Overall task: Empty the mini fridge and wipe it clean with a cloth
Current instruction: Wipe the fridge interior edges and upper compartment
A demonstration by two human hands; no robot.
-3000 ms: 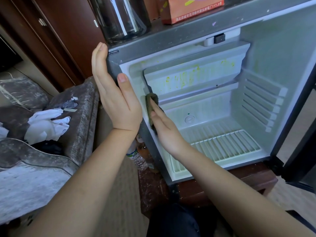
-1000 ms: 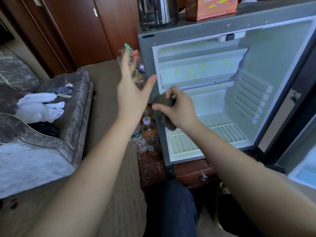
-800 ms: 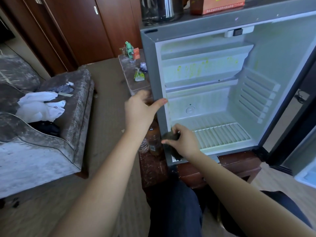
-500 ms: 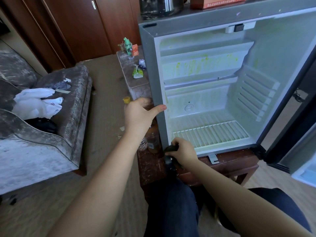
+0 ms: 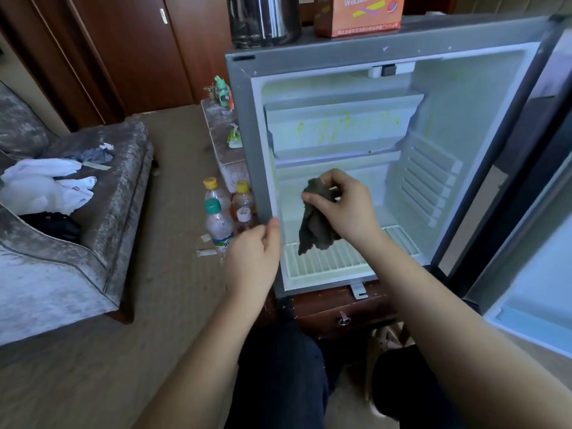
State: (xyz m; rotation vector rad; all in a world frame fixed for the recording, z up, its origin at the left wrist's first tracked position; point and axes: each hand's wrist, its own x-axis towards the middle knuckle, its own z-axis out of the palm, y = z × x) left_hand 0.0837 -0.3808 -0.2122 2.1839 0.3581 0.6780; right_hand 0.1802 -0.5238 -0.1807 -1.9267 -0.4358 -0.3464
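Head view: half a second back the right hand was low at the bottom front corner of the fridge with the cloth bunched under it. It has since come up, and now the right hand [image 5: 346, 209] sits in front of the open compartment. Its thumb and fingers pinch the top of the cloth [image 5: 315, 226], which hangs loose below the hand in dark, soft, crumpled folds. The left hand [image 5: 253, 258] has dropped from higher on the fridge's edge. Its fingers are loosely curled with nothing in them and the thumb tip is right at the front rim; whether it touches I cannot tell. The two hands are near each other but apart.

The fridge [image 5: 244, 134] has a grey, flat-sided shell and a pale, smooth plastic lining. Above the right hand a rectangular freezer flap [image 5: 334, 128] is spattered with yellow-green marks. Below the cloth lies a white ribbed rack [image 5: 322, 264], and ridged shelf rails [image 5: 430, 181] line the wall to the right of the right hand. The door [image 5: 526, 274] stands open further right. Below the hands a dark glossy wooden surface [image 5: 325, 308] carries the fridge. Just left of the left hand stand clear plastic bottles [image 5: 218, 224] with yellow and green caps. Further left is a grey velvety sofa [image 5: 102, 196] with white clothes [image 5: 40, 187] on it
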